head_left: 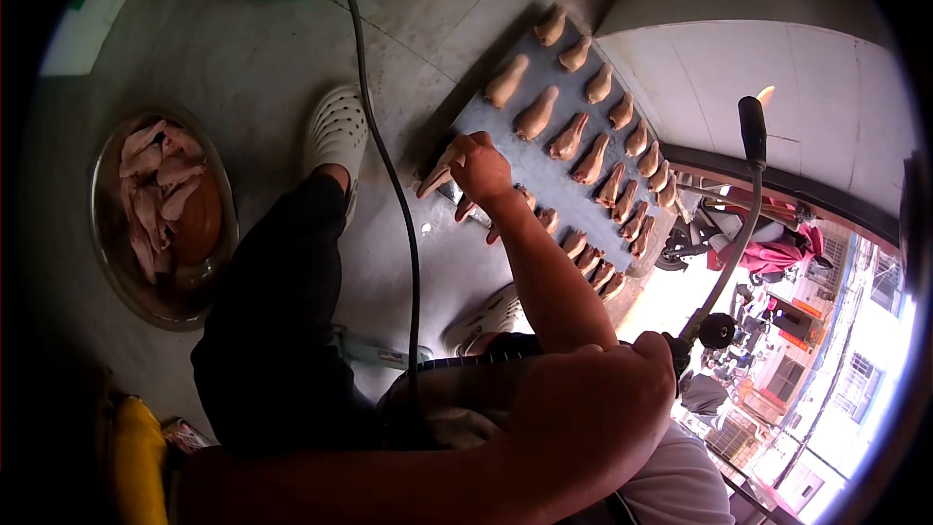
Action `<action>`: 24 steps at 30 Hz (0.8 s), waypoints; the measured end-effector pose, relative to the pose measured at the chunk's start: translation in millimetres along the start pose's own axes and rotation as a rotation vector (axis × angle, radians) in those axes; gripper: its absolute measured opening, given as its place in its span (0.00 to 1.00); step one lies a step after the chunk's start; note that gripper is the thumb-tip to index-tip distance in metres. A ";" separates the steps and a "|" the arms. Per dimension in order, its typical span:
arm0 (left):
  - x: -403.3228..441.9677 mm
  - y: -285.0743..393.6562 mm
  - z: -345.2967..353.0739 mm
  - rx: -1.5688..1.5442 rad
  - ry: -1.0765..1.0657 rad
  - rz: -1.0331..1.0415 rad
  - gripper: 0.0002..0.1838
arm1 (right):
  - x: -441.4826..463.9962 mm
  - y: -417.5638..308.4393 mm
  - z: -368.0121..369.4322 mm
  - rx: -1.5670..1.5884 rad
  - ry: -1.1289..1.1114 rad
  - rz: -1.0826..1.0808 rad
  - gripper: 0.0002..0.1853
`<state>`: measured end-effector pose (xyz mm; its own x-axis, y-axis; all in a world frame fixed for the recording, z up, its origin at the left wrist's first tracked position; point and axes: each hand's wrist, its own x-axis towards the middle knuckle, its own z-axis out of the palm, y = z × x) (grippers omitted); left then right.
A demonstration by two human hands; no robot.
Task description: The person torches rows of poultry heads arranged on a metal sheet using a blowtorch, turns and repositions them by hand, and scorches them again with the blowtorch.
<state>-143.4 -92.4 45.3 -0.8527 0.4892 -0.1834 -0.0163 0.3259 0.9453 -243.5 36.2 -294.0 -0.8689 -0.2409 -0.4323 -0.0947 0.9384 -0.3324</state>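
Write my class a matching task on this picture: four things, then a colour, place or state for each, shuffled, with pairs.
1. Drumsticks
2. Clogs
3. Blowtorch
4. Metal basin

A. Flame at its tip
B. Holds raw meat pieces
C. In rows on the grey tray
D. White, with holes

Pairs: 1-C, 2-D, 3-A, 4-B

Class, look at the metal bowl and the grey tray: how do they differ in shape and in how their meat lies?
The bowl is rounded with raised sides; the tray is broad, flat and straight-edged. Meat in the bowl lies heaped together, while on the tray separate pieces lie in rows. Both hold raw-looking meat.
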 end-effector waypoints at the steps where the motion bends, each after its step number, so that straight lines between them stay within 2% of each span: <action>1: -0.5 0.5 -1.6 0.005 -0.007 0.007 0.14 | 1.2 1.5 1.5 -0.005 -0.015 -0.019 0.21; 9: -3.3 2.2 -9.8 0.104 -0.042 0.012 0.15 | -1.6 -3.6 -10.5 -0.030 -0.056 -0.079 0.22; 12: -3.0 2.3 -15.2 0.197 -0.063 0.008 0.16 | -1.3 0.2 -33.2 0.008 0.208 0.079 0.23; 13: -3.4 4.4 -16.7 0.253 -0.066 0.010 0.16 | 11.1 25.6 -27.6 0.033 0.381 0.130 0.26; 14: -3.0 4.6 -20.7 0.279 -0.083 0.008 0.16 | 23.4 53.0 -27.5 0.055 0.462 0.172 0.33; 15: -2.9 5.8 -20.3 0.334 -0.096 0.008 0.16 | 32.6 63.6 -30.0 -0.046 0.588 0.297 0.37; 16: 0.4 4.5 -22.4 0.268 -0.178 -0.026 0.15 | 40.9 67.5 -40.4 -0.052 0.548 0.369 0.28; 17: 3.7 3.1 -24.4 0.203 -0.258 -0.065 0.14 | 49.2 88.0 -33.6 -0.180 0.621 0.338 0.27; 19: 19.8 -2.4 -34.1 -0.176 -0.573 -0.224 0.19 | 59.7 103.6 -41.8 0.247 0.426 0.546 0.27; 21: 8.4 0.4 -21.0 0.059 -0.146 -0.091 0.13 | 55.2 111.3 -33.4 0.440 0.515 0.483 0.27; 22: 6.3 1.7 -19.2 0.174 0.069 -0.020 0.15 | 53.6 117.7 -28.1 0.534 0.561 0.450 0.28; 24: 5.6 4.0 -19.2 0.178 0.020 -0.027 0.15 | 59.9 156.1 -12.7 0.432 0.528 0.468 0.28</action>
<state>-158.4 -103.9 53.3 -0.8636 0.4626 -0.2006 0.0519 0.4774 0.8772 -316.5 171.4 -361.2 -0.8964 0.4002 -0.1907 0.4346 0.7087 -0.5558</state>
